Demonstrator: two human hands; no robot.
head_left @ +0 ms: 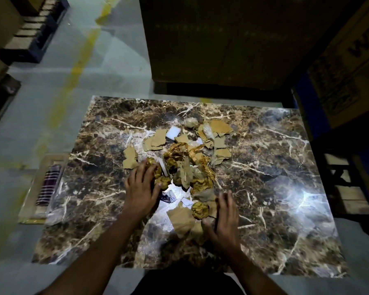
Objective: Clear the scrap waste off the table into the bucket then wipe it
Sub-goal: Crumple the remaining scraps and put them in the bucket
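Two hands are what I see nearest, both over the glossy brown marble-look bench [264, 188]. For a grip, the right hand [224, 222] has fingers fairly straight and loosely spread, edge-on beside a crumpled gold foil ball [200, 210] and flat torn cardboard pieces [180, 218], pinching nothing I can make out. Left hand [142, 188] lies palm down, fingers curled over a couple more crinkly gold wads [158, 173]. Beyond them the scrap pile [185, 158] runs its long axis roughly away from me toward the far right: ragged tan cardboard, shiny gold ribbon, clear plastic, a small white rectangle [173, 133]. Off the bench's left edge sits a beige tray [30, 201] holding a striped cloth [49, 184], on a pale floor [51, 103].
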